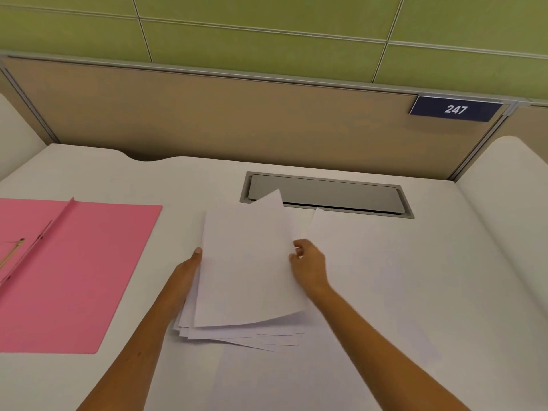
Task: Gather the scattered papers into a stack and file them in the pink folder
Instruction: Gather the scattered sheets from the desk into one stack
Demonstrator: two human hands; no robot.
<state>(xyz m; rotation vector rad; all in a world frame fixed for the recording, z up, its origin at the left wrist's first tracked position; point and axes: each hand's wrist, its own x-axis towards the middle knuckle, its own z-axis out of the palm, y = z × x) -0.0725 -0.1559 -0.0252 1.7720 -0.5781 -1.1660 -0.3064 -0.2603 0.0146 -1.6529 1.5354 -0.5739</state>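
Note:
A loose stack of white papers (246, 271) sits mid-desk, its lower edges fanned out unevenly. My left hand (189, 265) holds the stack's left edge, mostly hidden beneath the sheets. My right hand (308, 262) pinches the right edge of the top sheet, which is lifted and tilted. One more white sheet (355, 262) lies flat to the right, and another sheet (267, 378) lies near the front edge. The pink folder (80, 271) lies open at the left, with a metal fastener (13, 250) on its inner flap.
A grey cable hatch (341, 194) is set into the white desk (474, 292) behind the papers. A tan partition (237, 120) with a blue "247" label (456, 109) closes the back.

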